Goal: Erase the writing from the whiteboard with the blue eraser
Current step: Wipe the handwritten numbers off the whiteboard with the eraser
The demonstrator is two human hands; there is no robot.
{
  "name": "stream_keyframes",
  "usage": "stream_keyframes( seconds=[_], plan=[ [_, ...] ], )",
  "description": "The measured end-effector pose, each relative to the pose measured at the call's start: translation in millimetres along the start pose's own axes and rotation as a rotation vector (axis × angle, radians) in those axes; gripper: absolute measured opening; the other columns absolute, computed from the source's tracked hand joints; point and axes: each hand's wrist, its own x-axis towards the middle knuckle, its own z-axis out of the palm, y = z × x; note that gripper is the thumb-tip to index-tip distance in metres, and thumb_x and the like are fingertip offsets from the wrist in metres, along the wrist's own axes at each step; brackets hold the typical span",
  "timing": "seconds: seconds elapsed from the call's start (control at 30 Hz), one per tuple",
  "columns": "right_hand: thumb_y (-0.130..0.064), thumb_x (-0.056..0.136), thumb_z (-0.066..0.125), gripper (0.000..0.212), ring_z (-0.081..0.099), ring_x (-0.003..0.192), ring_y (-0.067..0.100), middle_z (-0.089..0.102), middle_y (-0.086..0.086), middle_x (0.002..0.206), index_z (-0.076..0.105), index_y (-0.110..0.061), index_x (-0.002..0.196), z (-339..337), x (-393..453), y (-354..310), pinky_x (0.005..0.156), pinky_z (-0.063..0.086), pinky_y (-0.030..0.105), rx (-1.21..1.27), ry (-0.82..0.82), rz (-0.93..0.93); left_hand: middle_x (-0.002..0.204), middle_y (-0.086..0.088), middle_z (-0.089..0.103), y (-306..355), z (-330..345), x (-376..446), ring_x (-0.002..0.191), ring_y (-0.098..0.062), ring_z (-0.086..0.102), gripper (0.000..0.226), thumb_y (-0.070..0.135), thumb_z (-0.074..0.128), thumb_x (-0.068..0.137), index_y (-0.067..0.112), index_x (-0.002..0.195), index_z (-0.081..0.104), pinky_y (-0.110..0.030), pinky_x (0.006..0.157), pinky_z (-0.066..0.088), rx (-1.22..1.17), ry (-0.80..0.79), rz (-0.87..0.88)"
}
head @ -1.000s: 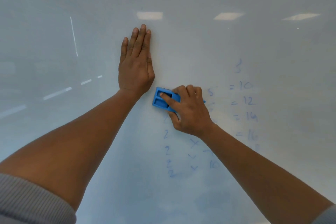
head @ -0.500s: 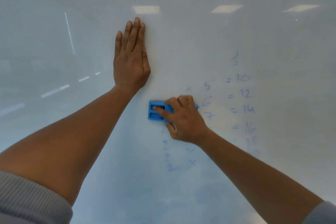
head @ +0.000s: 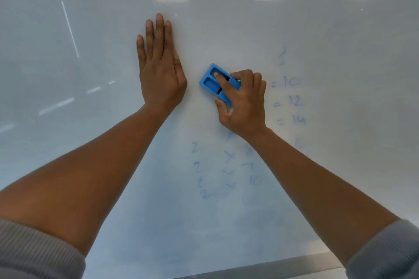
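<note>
- The blue eraser (head: 218, 84) is gripped by the right hand (head: 243, 106), fingers curled over its top edge, index finger laid in one of its recessed slots, thumb under its lower edge.
- The eraser is held tilted against the whiteboard (head: 226, 18), just right of the left hand.
- The left hand (head: 159, 68) is laid flat on the board, fingers straight and together, nothing held.
- Faint blue writing (head: 291, 101) is seen right of the eraser ("= 10", "= 12", "= 14"); more digits and crosses are seen below the right hand, partly smeared.
- Grey sleeve cuffs (head: 34, 253) are pushed up both forearms.
</note>
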Motion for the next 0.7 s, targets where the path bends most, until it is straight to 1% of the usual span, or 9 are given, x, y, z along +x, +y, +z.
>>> stream_keyframes(
  seconds=[0.07,0.17,0.23,0.3,0.37,0.5,0.57,0.63,0.7],
  plan=[
    [-0.032,0.074,0.068,0.058,0.038,0.097,0.028,0.053,0.015,0.112,0.060,-0.021,0.131,4.5,-24.3,-2.4,0.082,0.037,0.043,0.031,-0.048,-0.087,0.166,-0.014,0.020,6.5,3.8,-7.6,0.154,-0.031,0.014,0.054,0.012,0.031,0.105,0.004,0.158,0.022,-0.045,0.127,0.006,-0.005,-0.025,0.028],
    [-0.027,0.075,0.069,0.055,0.043,0.093,0.030,0.050,0.010,0.114,0.061,-0.023,0.130,12.5,-69.4,-2.5,0.083,0.038,0.045,0.042,-0.139,-0.307,0.166,-0.015,0.019,14.6,7.3,-9.7,0.154,-0.032,0.013,0.055,0.012,0.031,0.104,0.004,0.158,0.022,-0.046,0.127,0.004,-0.022,-0.057,0.053],
    [-0.028,0.078,0.068,0.054,0.044,0.094,0.028,0.044,0.006,0.116,0.060,-0.024,0.131,14.2,-78.0,4.6,0.082,0.039,0.045,0.023,-0.138,-0.332,0.166,-0.014,0.018,20.3,8.7,-6.6,0.154,-0.032,0.012,0.056,0.011,0.031,0.103,0.005,0.158,0.021,-0.046,0.126,0.003,-0.029,-0.079,0.082],
    [-0.030,0.077,0.067,0.055,0.043,0.093,0.030,0.042,0.006,0.116,0.060,-0.023,0.131,11.8,-67.7,12.2,0.082,0.039,0.045,0.020,-0.070,-0.196,0.166,-0.012,0.018,25.8,10.5,-3.2,0.155,-0.032,0.011,0.057,0.010,0.033,0.102,0.006,0.158,0.022,-0.047,0.126,0.003,-0.024,-0.097,0.126],
    [-0.033,0.077,0.066,0.055,0.040,0.094,0.028,0.041,0.009,0.113,0.059,-0.022,0.130,4.9,-46.0,21.4,0.082,0.037,0.041,0.010,0.042,0.021,0.166,-0.012,0.018,29.5,13.2,-2.1,0.155,-0.031,0.011,0.059,0.010,0.035,0.101,0.006,0.158,0.022,-0.050,0.126,0.004,-0.013,-0.103,0.131],
    [-0.034,0.082,0.066,0.051,0.042,0.097,0.029,0.051,0.016,0.109,0.060,-0.020,0.131,-8.0,5.5,47.5,0.081,0.031,0.033,-0.016,0.236,0.300,0.166,-0.012,0.018,34.2,17.9,-7.2,0.155,-0.031,0.012,0.059,0.012,0.035,0.101,0.006,0.158,0.021,-0.053,0.126,0.006,0.017,-0.083,0.112],
    [-0.034,0.083,0.067,0.050,0.044,0.098,0.029,0.051,0.016,0.109,0.061,-0.019,0.131,-9.5,12.3,49.8,0.082,0.030,0.032,-0.013,0.278,0.336,0.166,-0.013,0.019,35.2,19.4,-9.1,0.154,-0.031,0.013,0.059,0.012,0.036,0.102,0.005,0.158,0.021,-0.052,0.126,0.006,0.018,-0.069,0.106],
    [-0.033,0.082,0.067,0.050,0.041,0.097,0.028,0.049,0.015,0.109,0.061,-0.019,0.130,-5.7,-4.1,44.6,0.082,0.030,0.033,0.001,0.236,0.260,0.166,-0.013,0.019,37.1,21.2,-10.3,0.154,-0.031,0.013,0.058,0.011,0.036,0.102,0.005,0.158,0.022,-0.051,0.126,0.007,0.016,-0.050,0.094],
    [-0.033,0.081,0.067,0.051,0.040,0.095,0.028,0.047,0.013,0.110,0.060,-0.019,0.130,0.8,-32.7,36.8,0.081,0.035,0.038,0.008,0.159,0.160,0.166,-0.013,0.019,38.8,22.8,-10.9,0.154,-0.031,0.013,0.058,0.010,0.036,0.102,0.005,0.158,0.022,-0.050,0.126,0.005,0.011,-0.038,0.083]
  ],
)
